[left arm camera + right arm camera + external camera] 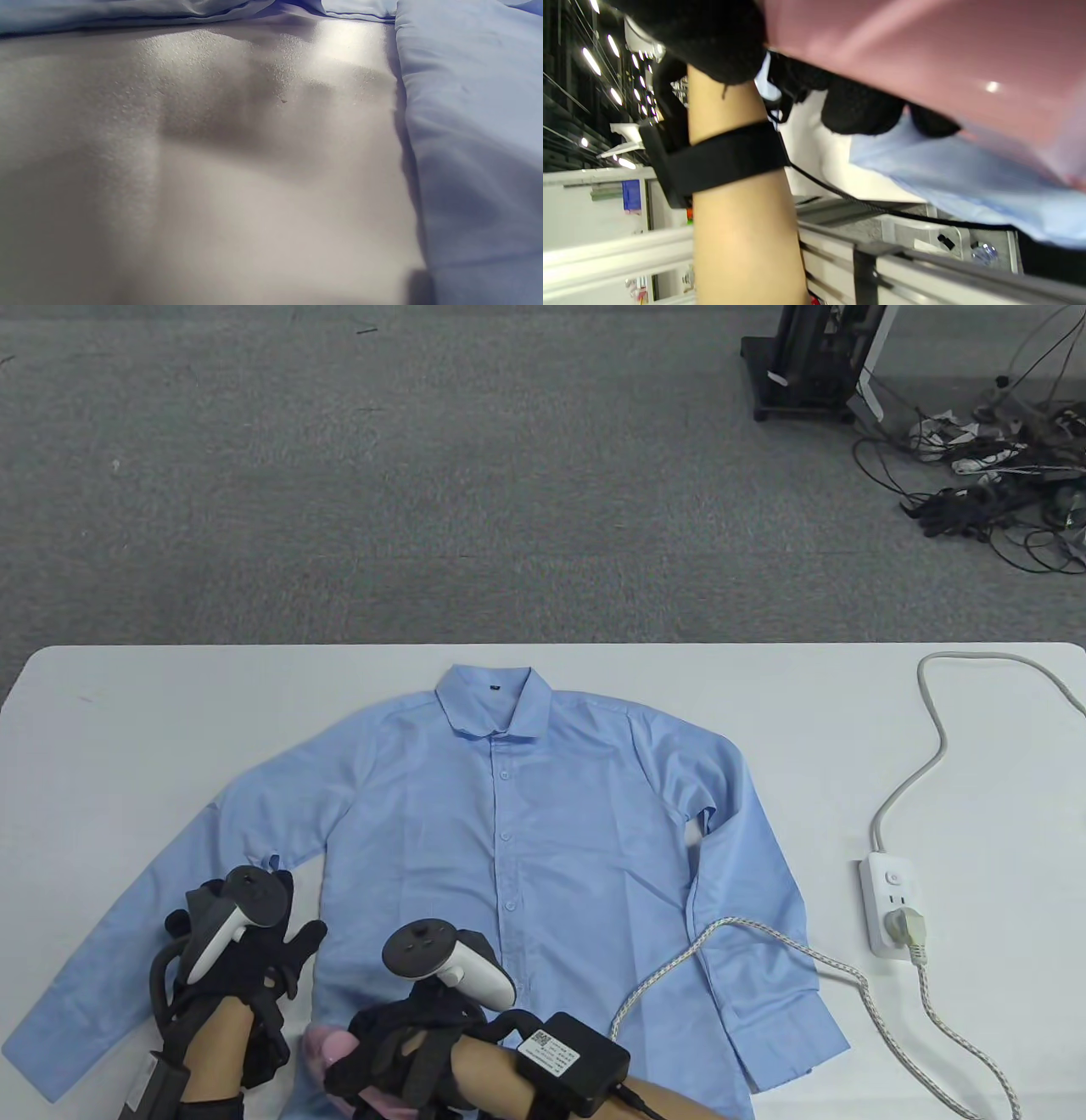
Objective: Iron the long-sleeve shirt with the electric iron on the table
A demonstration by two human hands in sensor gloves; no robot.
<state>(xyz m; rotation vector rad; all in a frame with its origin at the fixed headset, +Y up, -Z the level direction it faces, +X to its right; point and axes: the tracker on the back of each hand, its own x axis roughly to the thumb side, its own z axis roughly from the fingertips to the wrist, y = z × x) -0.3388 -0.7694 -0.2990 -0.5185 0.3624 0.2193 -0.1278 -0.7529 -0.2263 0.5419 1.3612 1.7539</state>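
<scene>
Table view shows one light blue long-sleeve shirt [526, 848] lying flat on the white table [127, 704], buttoned up, collar pointing away from me, both sleeves spread out to the sides. I count one white power strip [889, 914] on the right side of the table, with one plug [909, 931] pushed into it. One braided cord [721, 937] runs from that plug across the shirt's sleeve toward my right hand.

I have two hands in black gloves, each with one tracker on its back. My left hand [233, 950] rests on the shirt near where the sleeve meets the body — fingers straight and spread, holding nothing. My right hand [403, 1044] is at the near edge of the table, over the bottom of the shirt. Its fingers are curled round one pink iron [327, 1052], mostly hidden under my hand.

Right wrist view shows the pink iron [925, 55] close up, with my gloved fingers [861, 112] wrapped under it and blue cloth just below. Left wrist view shows only bare table [212, 169] and blue shirt [475, 148] cloth beside it — my fingers do not show there.
</scene>
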